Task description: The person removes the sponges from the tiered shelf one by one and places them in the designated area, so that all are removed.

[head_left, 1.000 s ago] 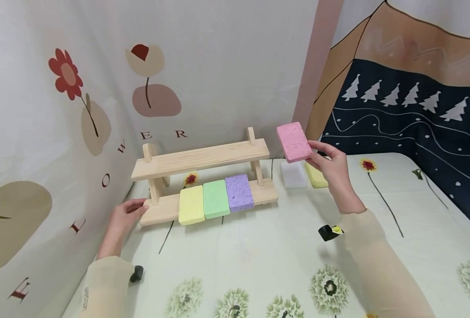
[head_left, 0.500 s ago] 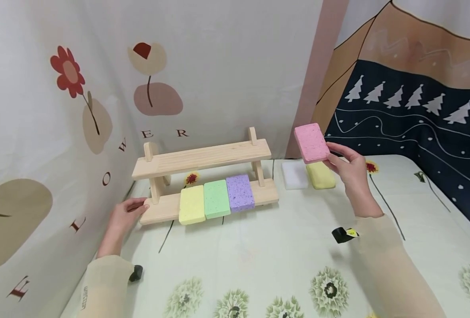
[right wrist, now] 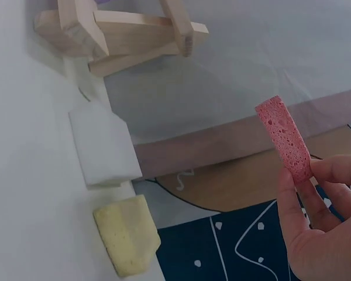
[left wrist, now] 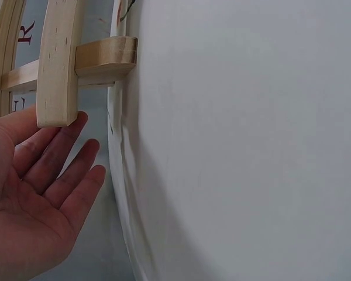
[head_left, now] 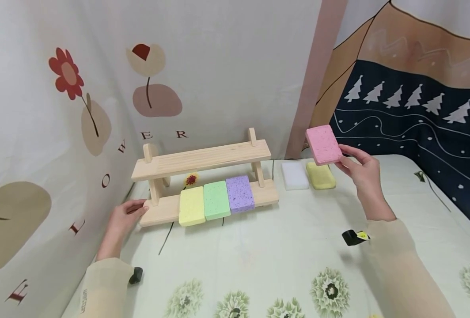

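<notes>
The right hand (head_left: pixel 362 171) is raised, its grip pinching the pink sponge (head_left: pixel 323 145) by a lower corner. Below and left of this grip lie a white block (head_left: pixel 295 175) and a yellow sponge (head_left: pixel 320 176). The left hand (head_left: pixel 124 217) reaches forward, its grip pinching the near end of the wooden rack (head_left: pixel 201 159); the left wrist view hides its thumb tip and cuts off the wooden rack.

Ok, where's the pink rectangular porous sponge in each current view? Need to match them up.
Head: right of centre, just above mid-height, pinched by the right hand; that's the pink sponge, broad face showing.
Left wrist: not in it.
Right wrist: right side, about mid-height, narrow edge showing.
Shared landmark: pale wooden two-tier shelf; head, left of centre; left wrist, top left; right wrist, top, left of centre.
</notes>
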`<act>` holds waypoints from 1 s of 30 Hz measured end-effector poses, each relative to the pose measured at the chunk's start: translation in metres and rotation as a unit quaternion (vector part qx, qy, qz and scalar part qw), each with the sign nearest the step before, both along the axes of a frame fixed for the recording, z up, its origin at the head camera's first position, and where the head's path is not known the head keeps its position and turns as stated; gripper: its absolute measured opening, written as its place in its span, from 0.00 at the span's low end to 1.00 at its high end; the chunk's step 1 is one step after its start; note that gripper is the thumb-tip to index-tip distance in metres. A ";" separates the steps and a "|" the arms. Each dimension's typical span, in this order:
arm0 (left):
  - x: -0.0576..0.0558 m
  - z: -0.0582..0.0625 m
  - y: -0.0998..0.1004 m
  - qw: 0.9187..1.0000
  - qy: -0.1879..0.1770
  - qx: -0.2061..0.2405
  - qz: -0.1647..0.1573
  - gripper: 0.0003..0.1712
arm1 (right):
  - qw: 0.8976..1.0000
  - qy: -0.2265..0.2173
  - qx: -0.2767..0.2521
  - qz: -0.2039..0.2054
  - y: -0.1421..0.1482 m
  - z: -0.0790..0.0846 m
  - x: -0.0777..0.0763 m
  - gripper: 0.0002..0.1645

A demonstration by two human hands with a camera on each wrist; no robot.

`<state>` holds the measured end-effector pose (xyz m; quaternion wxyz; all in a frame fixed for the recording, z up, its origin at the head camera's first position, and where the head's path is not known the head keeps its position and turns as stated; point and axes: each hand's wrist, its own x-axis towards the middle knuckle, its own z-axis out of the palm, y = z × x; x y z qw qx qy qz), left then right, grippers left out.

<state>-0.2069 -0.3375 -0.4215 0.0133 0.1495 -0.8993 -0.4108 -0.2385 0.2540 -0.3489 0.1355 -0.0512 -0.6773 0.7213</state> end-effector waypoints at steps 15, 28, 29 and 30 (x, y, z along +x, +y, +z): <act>0.001 -0.003 0.000 1.000 0.006 -0.001 -0.005 0.26 | 0.998 -0.026 -0.036 -0.034 0.031 -0.008 0.008 0.26; 0.000 0.000 -0.001 1.000 0.001 0.010 0.002 0.27 | 0.994 -0.044 -0.073 -0.063 0.048 -0.018 0.002 0.25; 0.000 0.001 -0.001 1.000 -0.001 0.009 0.002 0.27 | 0.994 -0.045 -0.076 -0.064 0.049 -0.019 0.001 0.25; 0.001 0.002 -0.001 1.000 0.000 0.007 0.002 0.27 | 0.994 -0.047 -0.078 -0.066 0.049 -0.021 0.001 0.25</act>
